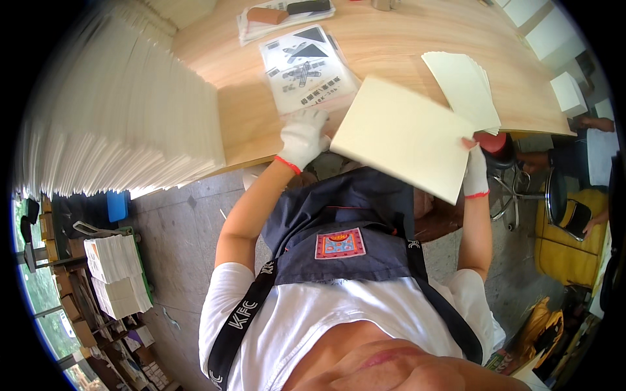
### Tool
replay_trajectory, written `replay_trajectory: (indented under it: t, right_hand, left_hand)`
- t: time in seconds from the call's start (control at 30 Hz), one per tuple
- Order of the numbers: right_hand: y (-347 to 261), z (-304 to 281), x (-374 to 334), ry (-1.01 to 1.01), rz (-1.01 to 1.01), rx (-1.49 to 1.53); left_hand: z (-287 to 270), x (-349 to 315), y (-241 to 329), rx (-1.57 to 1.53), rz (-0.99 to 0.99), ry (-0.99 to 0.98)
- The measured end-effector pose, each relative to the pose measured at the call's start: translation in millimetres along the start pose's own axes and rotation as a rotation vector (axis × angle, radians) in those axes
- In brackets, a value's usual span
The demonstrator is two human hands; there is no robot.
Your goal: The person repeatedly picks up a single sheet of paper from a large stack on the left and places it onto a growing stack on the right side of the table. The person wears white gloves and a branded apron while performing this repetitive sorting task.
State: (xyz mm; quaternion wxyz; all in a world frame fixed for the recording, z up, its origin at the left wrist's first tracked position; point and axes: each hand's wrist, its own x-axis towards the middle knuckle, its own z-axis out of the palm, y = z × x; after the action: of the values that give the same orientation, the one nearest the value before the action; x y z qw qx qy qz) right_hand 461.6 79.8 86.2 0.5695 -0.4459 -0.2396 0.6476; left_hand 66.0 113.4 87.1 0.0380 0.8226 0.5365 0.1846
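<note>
A cream-coloured pad of paper (407, 133) is tilted over the table's near edge, its right edge gripped by my right hand (475, 166). That hand wears a white glove with a red cuff, and a bare fingertip shows over the paper. My left hand (303, 139), gloved the same way, is at the near edge of a stack of clear printed plastic bags (306, 75). Its fingers are bent and close together on the bag edge. The pad's left corner comes close to this hand. Part of the bag edge is hidden behind the hand and pad.
A fanned pile of cream sheets (462, 88) lies right on the wooden table (385, 39). Tall white paper stacks (130, 98) fill the left. More bags with a brown block (266, 15) and a black block (308, 6) lie behind. Another person (600, 156) is at the right.
</note>
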Motion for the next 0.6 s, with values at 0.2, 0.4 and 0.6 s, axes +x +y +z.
replay_trajectory:
  t: [0.2, 0.4, 0.6]
  right_hand:
    - [25.8, 2.0, -26.7, -0.167, 0.285, -0.089]
    - [36.1, 6.5, -26.6, -0.1, 0.3, -0.116]
    - [41.6, -3.4, -16.9, -0.167, 0.297, -0.092]
  left_hand:
    - [17.2, 8.8, -5.5, 0.202, -0.143, -0.179]
    - [17.9, 1.8, -2.3, 0.148, -0.131, -0.107]
    - [8.4, 10.2, 5.0, 0.138, -0.198, -0.148]
